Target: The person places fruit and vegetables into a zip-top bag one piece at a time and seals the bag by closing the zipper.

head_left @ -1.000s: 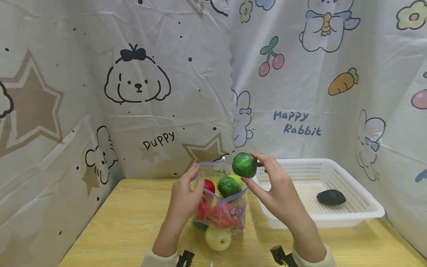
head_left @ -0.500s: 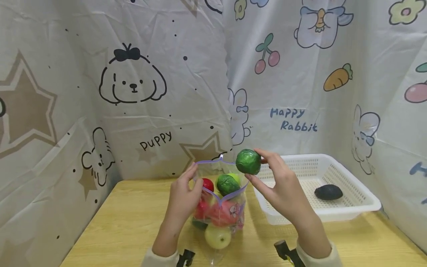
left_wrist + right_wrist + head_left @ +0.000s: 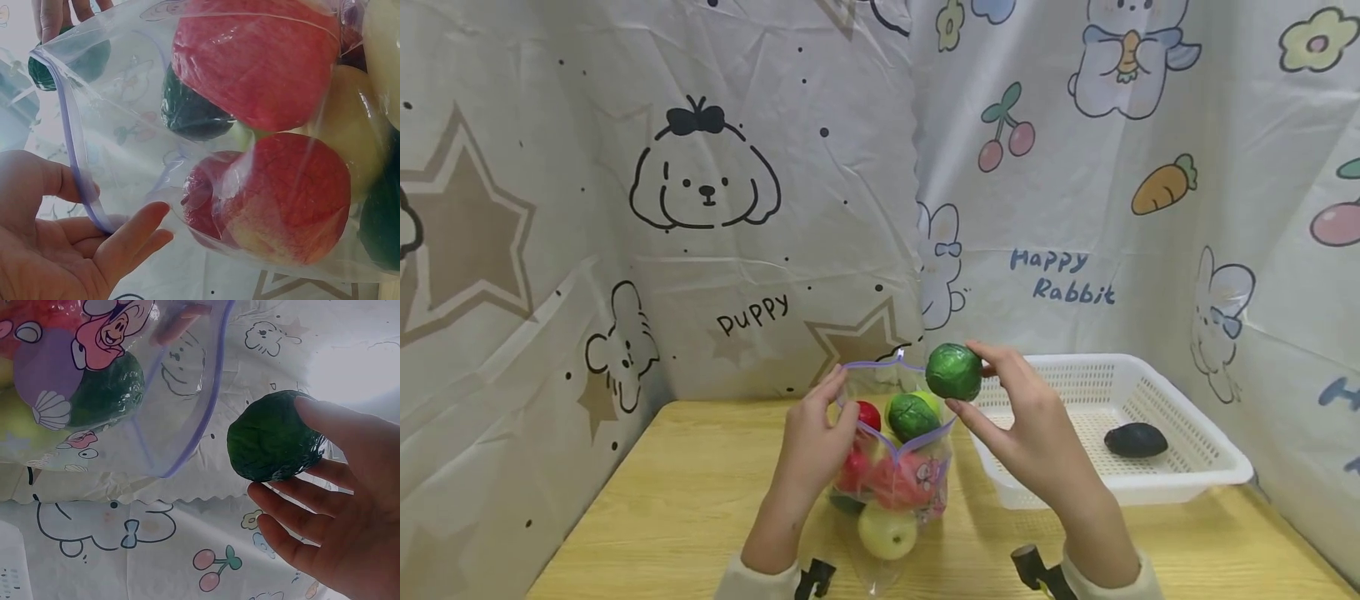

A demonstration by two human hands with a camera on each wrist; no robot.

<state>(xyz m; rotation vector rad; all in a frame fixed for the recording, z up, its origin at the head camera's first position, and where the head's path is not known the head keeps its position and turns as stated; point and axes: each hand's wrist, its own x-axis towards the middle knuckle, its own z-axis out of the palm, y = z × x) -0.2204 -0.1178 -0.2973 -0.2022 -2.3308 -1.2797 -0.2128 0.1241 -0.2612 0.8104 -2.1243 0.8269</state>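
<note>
Reading clock positions from the open mouth of the clear zip bag (image 3: 897,456), head view. Showing two pale sleeve cuffs (image 3: 760,581) nearest, at 7 and 4 o'clock, with black wrist mounts (image 3: 817,575) alongside. Supporting the bag on the wood-grain worktop (image 3: 715,483).

Holding the purple edge of the bag at 9 o'clock with the left hand (image 3: 816,429), grasping between thumb and fingers.

Enclosing inside the bag, in order:
- a pale yellow fruit (image 3: 887,531), low, at 6 o'clock;
- a large pinkish-red fruit (image 3: 901,482), just above, also at 6 o'clock;
- a red fruit (image 3: 868,415), at 9 o'clock, near the left hand;
- a bagged green ball (image 3: 913,418), just inside the mouth;
- a lime-green fruit (image 3: 928,402), at 2 o'clock, partly behind the bagged green ball.

Pinching the held green ball (image 3: 953,372) at 2 o'clock with the right hand (image 3: 1030,417), using thumb and fingertips; appearing apart from the purple edge in the right wrist view.

Presenting a white perforated basket (image 3: 1150,492) at 3 o'clock, carrying a dark oval fruit (image 3: 1136,440) on its floor.

Hanging farthest back: patterned cloth (image 3: 730,267), displaying "PUPPY" at 10 o'clock and "Happy Rabbit" at 2 o'clock.
</note>
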